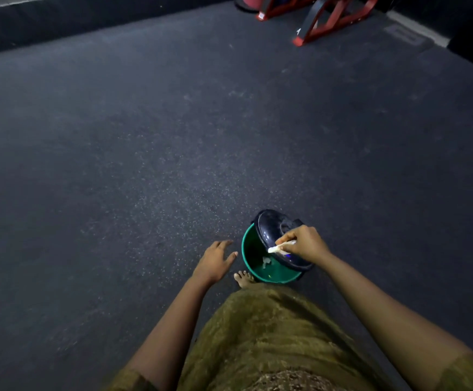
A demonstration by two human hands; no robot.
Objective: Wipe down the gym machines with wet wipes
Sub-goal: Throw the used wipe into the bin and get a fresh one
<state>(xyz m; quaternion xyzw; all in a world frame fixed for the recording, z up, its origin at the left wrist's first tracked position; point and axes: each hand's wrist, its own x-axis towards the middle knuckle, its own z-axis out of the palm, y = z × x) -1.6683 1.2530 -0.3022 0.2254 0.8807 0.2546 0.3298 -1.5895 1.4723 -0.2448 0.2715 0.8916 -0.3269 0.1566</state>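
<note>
A green bin (250, 253) stands on the dark floor by my bare foot (243, 278). Its dark blue lid (272, 230) is tilted up over the right side of the opening. My right hand (304, 244) holds a crumpled white wipe (281, 246) over the bin, fingers curled round it and close against the lid. A pale scrap (266, 262) lies inside the bin. My left hand (215, 261) hovers just left of the bin with fingers spread and holds nothing.
A red and black machine frame (328, 15) stands on the floor at the far upper right. A low dark ledge (60, 21) runs along the far left. Speckled rubber flooring (145, 136) spreads between them and me.
</note>
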